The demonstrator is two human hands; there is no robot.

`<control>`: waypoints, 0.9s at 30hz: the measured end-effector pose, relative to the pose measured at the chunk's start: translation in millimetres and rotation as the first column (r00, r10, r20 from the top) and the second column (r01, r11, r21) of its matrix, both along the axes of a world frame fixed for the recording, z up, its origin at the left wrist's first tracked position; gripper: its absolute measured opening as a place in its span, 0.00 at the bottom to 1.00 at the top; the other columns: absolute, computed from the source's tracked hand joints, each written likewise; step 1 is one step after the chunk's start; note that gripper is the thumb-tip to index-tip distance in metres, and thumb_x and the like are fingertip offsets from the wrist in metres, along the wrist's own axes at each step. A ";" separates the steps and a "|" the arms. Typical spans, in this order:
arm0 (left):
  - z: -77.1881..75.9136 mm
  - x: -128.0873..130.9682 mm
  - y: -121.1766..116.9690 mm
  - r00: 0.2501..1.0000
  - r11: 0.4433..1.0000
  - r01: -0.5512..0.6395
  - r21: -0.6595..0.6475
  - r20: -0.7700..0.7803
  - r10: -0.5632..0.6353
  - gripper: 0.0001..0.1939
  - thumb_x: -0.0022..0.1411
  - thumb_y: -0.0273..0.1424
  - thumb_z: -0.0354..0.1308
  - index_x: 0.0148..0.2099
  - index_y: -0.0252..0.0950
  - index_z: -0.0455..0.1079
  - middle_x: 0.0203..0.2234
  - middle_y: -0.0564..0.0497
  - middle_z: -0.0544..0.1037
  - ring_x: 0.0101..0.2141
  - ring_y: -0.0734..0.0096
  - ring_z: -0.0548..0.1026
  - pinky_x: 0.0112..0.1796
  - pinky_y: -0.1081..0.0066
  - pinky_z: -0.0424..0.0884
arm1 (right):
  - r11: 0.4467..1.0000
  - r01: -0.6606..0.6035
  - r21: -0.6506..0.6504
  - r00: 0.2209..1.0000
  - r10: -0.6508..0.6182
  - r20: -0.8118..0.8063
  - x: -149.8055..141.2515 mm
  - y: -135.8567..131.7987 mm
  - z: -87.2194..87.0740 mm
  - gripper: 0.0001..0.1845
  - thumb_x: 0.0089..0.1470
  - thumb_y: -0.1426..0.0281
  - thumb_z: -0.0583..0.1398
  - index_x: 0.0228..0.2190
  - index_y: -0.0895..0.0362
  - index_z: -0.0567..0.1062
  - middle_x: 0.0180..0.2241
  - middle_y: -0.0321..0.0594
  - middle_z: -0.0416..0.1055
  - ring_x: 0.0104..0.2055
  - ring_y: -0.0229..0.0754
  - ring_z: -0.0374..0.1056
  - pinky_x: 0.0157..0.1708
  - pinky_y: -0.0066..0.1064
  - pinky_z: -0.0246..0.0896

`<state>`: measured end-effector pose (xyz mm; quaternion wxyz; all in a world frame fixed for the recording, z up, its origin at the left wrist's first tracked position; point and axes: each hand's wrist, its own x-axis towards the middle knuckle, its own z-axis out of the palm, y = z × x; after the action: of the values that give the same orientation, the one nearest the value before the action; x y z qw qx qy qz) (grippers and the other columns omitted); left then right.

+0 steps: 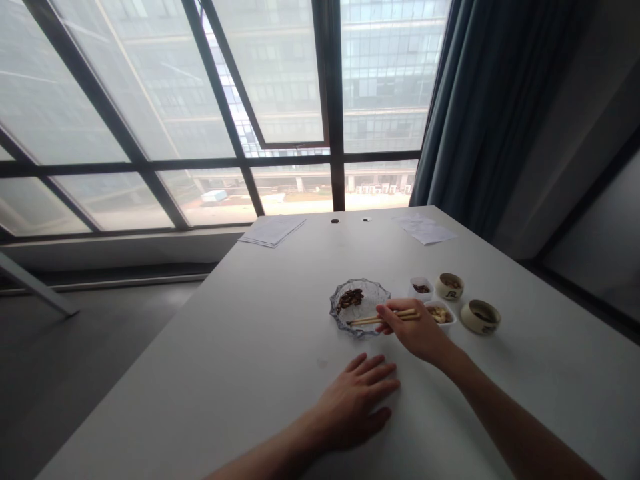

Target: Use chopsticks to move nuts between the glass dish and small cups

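My right hand (416, 332) is closed around a pair of wooden chopsticks (373, 319) whose tips reach left over the near rim of a clear glass dish (371, 293). A heap of dark brown pieces (350, 299) lies in the dish's left part. My left hand (356, 399) rests flat on the white table (240, 373) with fingers stretched out, holding nothing, a little nearer me than the dish.
Right of the dish stand two small white square cups (421, 288) (442, 315) with bits of food and two cream round bowls (449, 286) (481, 316). Paper sheets (273, 231) (427, 229) lie at the far table edge. A large window and dark curtain are beyond.
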<state>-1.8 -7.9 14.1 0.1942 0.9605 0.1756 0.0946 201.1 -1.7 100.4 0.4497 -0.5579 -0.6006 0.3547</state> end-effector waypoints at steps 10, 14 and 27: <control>-0.3 -0.1 -0.7 1.000 1.000 -0.004 -0.007 -0.001 0.004 0.26 0.71 0.41 0.54 0.69 0.49 0.60 0.68 0.53 0.63 0.68 0.57 0.58 0.68 0.51 0.50 | 0.998 -0.054 0.009 0.996 0.054 0.069 2.4 0.8 3.9 0.23 0.61 0.54 0.59 0.24 0.58 0.78 0.24 0.43 0.79 0.28 0.45 0.77 0.27 0.30 0.67; -0.2 0.5 -1.0 1.000 1.000 -0.001 -0.004 -0.002 0.001 0.26 0.71 0.40 0.55 0.69 0.50 0.60 0.68 0.53 0.63 0.68 0.56 0.58 0.68 0.51 0.50 | 0.999 -0.049 0.008 0.998 0.049 0.032 0.0 1.4 1.1 0.24 0.60 0.52 0.60 0.24 0.58 0.78 0.25 0.44 0.80 0.30 0.47 0.78 0.27 0.30 0.69; -0.2 0.1 0.0 1.000 1.000 -0.006 -0.017 0.001 0.006 0.24 0.72 0.42 0.53 0.67 0.49 0.61 0.68 0.53 0.62 0.69 0.58 0.57 0.68 0.51 0.50 | 0.999 -0.033 -0.019 0.997 0.034 0.073 6.0 -0.2 7.0 0.21 0.61 0.55 0.60 0.25 0.57 0.78 0.25 0.43 0.80 0.29 0.47 0.78 0.30 0.33 0.70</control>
<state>-1.7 -7.9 13.9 0.2020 0.9582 0.1793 0.0944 207.0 -1.9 107.4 0.4165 -0.5642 -0.6228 0.3468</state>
